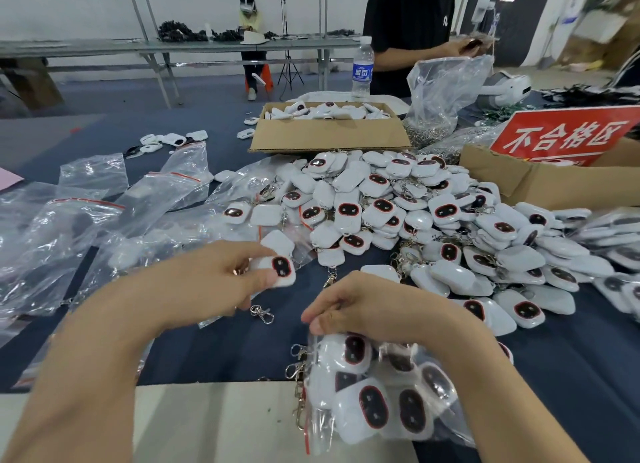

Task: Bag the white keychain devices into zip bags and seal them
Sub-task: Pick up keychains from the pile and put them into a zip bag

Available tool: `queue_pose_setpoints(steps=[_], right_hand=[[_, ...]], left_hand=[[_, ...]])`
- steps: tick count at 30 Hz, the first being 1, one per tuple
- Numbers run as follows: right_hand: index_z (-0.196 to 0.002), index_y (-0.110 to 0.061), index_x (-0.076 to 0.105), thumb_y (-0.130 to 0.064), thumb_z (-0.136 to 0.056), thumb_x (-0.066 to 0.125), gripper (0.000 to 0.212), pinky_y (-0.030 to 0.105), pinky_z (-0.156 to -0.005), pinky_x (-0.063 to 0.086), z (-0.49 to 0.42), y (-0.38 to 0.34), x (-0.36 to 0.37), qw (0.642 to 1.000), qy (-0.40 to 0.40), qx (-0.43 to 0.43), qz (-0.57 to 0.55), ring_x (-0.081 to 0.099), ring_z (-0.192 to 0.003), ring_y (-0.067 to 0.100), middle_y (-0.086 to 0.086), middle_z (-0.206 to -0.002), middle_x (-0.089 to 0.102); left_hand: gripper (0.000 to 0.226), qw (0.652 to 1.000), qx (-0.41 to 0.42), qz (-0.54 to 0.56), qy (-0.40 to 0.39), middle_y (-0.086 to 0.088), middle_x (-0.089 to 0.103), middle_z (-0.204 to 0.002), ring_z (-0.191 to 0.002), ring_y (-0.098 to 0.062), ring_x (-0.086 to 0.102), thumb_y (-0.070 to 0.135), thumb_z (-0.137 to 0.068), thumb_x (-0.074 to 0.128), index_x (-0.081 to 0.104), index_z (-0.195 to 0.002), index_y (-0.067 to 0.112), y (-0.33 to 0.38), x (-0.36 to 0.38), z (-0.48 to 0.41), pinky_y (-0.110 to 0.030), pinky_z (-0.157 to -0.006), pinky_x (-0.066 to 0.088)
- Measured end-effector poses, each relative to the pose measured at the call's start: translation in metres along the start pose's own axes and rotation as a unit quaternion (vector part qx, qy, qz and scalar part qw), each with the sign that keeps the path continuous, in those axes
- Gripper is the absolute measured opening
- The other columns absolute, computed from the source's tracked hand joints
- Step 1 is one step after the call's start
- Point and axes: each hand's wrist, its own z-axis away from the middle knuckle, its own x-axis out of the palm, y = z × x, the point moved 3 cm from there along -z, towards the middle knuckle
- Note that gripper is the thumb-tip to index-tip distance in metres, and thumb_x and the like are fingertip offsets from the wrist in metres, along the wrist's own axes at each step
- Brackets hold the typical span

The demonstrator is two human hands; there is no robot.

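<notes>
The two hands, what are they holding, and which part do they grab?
The left hand pinches one white keychain device by its left edge. The right hand pinches the top edge of a filled zip bag.

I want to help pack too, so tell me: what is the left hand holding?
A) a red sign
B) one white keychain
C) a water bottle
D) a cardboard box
B: the left hand pinches one white keychain between thumb and fingers, while the right hand grips the top of a bag stuffed with more of them.
</notes>
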Motion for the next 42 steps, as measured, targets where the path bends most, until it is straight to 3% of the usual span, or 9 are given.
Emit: queue_pose_setpoints(steps=[5, 12, 17, 20, 26, 29, 33, 37, 42], right_hand=[[-0.096, -0.032, 0.077, -0.028, -0.095, 0.066, 0.012, 0.008, -0.074, 0.044, 0.002, 0.002, -0.009, 0.998, 0.05, -0.031, -0.005, 0.062, -0.079, -0.012, -0.022, -0.084, 0.072], [-0.091, -0.039, 0.072, -0.029, -0.098, 0.061, 0.016, 0.015, -0.075, 0.044, 0.012, 0.006, -0.029, 0.986, 0.143, -0.055, -0.069, 0.063, -0.081, -0.013, -0.029, -0.086, 0.07], [-0.089, -0.039, 0.074, -0.03, -0.096, 0.064, 0.015, 0.019, -0.079, 0.052, 0.011, 0.008, -0.031, 0.976, 0.18, -0.059, -0.111, 0.069, -0.084, 0.002, -0.02, -0.088, 0.074], [-0.091, -0.038, 0.076, -0.033, -0.095, 0.066, 0.012, 0.01, -0.074, 0.049, 0.009, 0.009, -0.03, 0.972, 0.199, -0.058, -0.111, 0.068, -0.084, 0.005, -0.016, -0.089, 0.075], [-0.089, -0.037, 0.075, -0.034, -0.094, 0.067, 0.01, 0.013, -0.074, 0.047, 0.005, 0.012, -0.029, 0.96, 0.247, -0.057, -0.119, 0.067, -0.081, -0.007, -0.021, -0.086, 0.074], [-0.088, -0.039, 0.075, -0.033, -0.094, 0.067, 0.011, 0.008, -0.07, 0.045, 0.005, 0.012, -0.029, 0.962, 0.245, -0.063, -0.104, 0.066, -0.08, -0.01, -0.026, -0.085, 0.073], [-0.089, -0.034, 0.077, -0.03, -0.093, 0.068, 0.01, 0.007, -0.067, 0.05, 0.003, 0.01, -0.026, 0.966, 0.221, -0.067, -0.113, 0.069, -0.082, -0.001, -0.016, -0.087, 0.075], [-0.093, -0.03, 0.077, -0.023, -0.095, 0.065, 0.014, 0.023, -0.087, 0.055, 0.003, 0.002, -0.022, 0.98, 0.157, -0.069, -0.098, 0.07, -0.09, 0.007, -0.006, -0.092, 0.077], [-0.1, -0.025, 0.078, -0.025, -0.098, 0.061, 0.016, 0.027, -0.074, 0.049, 0.0, -0.003, -0.013, 0.991, 0.106, -0.063, -0.053, 0.056, -0.069, 0.0, -0.01, -0.077, 0.07]], left_hand=[[0.018, 0.996, -0.055, 0.035, -0.055, -0.007, 0.062, -0.075, -0.062, -0.014, 0.059, 0.02, -0.104, 0.054, 0.069, -0.103, 0.03, -0.002, 0.015, -0.001, -0.03, -0.064, 0.054], [0.008, 0.989, -0.02, 0.093, -0.117, -0.002, 0.059, -0.066, -0.061, -0.015, 0.054, 0.012, -0.102, 0.055, 0.061, -0.107, 0.013, 0.01, 0.024, 0.002, -0.029, -0.063, 0.05], [0.009, 0.987, 0.012, 0.07, -0.144, 0.004, 0.064, -0.069, -0.068, -0.011, 0.059, 0.02, -0.099, 0.064, 0.066, -0.105, 0.026, 0.014, 0.026, 0.002, -0.027, -0.067, 0.054], [0.018, 0.986, 0.028, 0.066, -0.148, 0.008, 0.066, -0.073, -0.074, -0.005, 0.062, 0.021, -0.099, 0.064, 0.068, -0.106, 0.036, 0.017, 0.032, -0.002, -0.024, -0.067, 0.055], [0.011, 0.994, 0.035, 0.077, -0.072, 0.007, 0.072, -0.08, -0.07, -0.005, 0.06, 0.017, -0.095, 0.068, 0.064, -0.101, 0.024, 0.027, 0.043, -0.016, -0.021, -0.067, 0.046], [0.011, 0.992, 0.078, 0.036, -0.094, 0.0, 0.067, -0.075, -0.065, -0.004, 0.054, 0.022, -0.096, 0.064, 0.072, -0.09, 0.02, 0.037, 0.044, -0.013, -0.019, -0.063, 0.041], [0.023, 0.98, 0.106, 0.004, -0.165, -0.021, 0.05, -0.078, -0.071, -0.02, 0.04, 0.027, -0.093, 0.053, 0.065, -0.085, 0.009, 0.044, 0.047, -0.004, -0.037, -0.071, 0.035], [0.027, 0.976, 0.083, 0.068, -0.188, 0.0, 0.069, -0.076, -0.071, -0.015, 0.059, 0.016, -0.1, 0.054, 0.073, -0.081, 0.016, 0.042, 0.043, -0.001, -0.028, -0.076, 0.051], [0.028, 0.973, 0.016, 0.159, -0.17, -0.013, 0.077, -0.087, -0.068, -0.015, 0.065, 0.014, -0.102, 0.053, 0.077, -0.088, 0.017, 0.032, 0.024, 0.007, -0.024, -0.057, 0.052]])
